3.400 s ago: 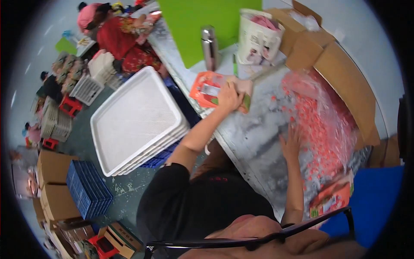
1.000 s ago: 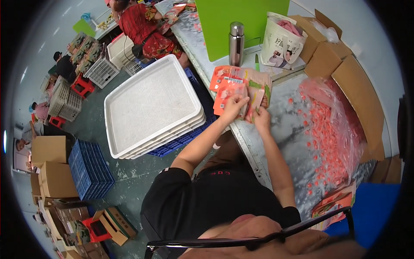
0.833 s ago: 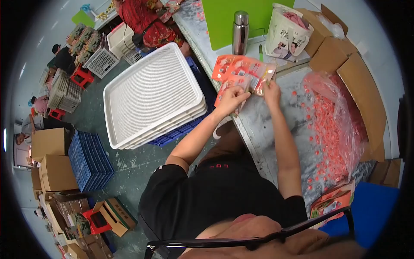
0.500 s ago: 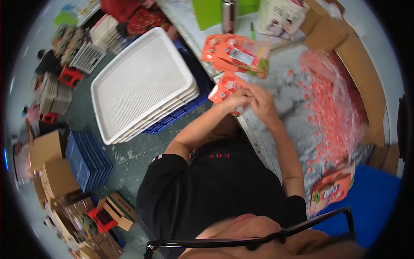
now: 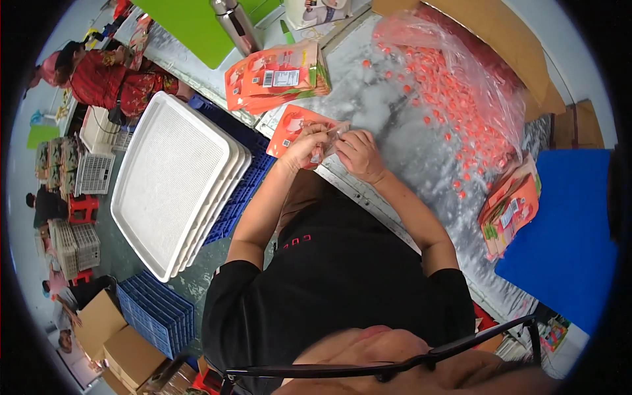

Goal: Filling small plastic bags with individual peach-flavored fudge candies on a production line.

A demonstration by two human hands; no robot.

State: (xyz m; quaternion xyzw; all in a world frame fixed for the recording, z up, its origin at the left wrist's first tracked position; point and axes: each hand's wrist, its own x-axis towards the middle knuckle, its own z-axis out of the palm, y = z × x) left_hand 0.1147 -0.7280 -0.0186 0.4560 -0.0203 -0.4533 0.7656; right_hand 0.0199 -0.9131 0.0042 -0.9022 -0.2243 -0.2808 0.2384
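Note:
An orange-red flat pouch (image 5: 284, 133) with a printed front lies at the table's edge in front of me. My left hand (image 5: 307, 146) is closed on its right side, thumb and fingers pinching it. Close beside, my right hand (image 5: 359, 155) has its fingers curled together at the pouch's shiny clear edge (image 5: 336, 133). Whether anything small is between those fingertips is hidden. Just beyond my left hand lies a pile of similar pouches (image 5: 280, 78). To the right, many small red pieces (image 5: 447, 105) spill from a large clear plastic bag (image 5: 484, 72) onto the table.
Stacked white trays (image 5: 174, 181) stand at the left on blue crates (image 5: 240, 158). A steel flask (image 5: 234, 25) is at the back. More pouches (image 5: 510, 207) lie at the right beside a blue panel (image 5: 563, 227). Cardboard (image 5: 497, 39) borders the table's far side. A person in red (image 5: 99, 79) is at far left.
My view has turned, so the table and trays sit differently in the picture. My hands have drawn apart slightly, showing the pouch's clear edge between them.

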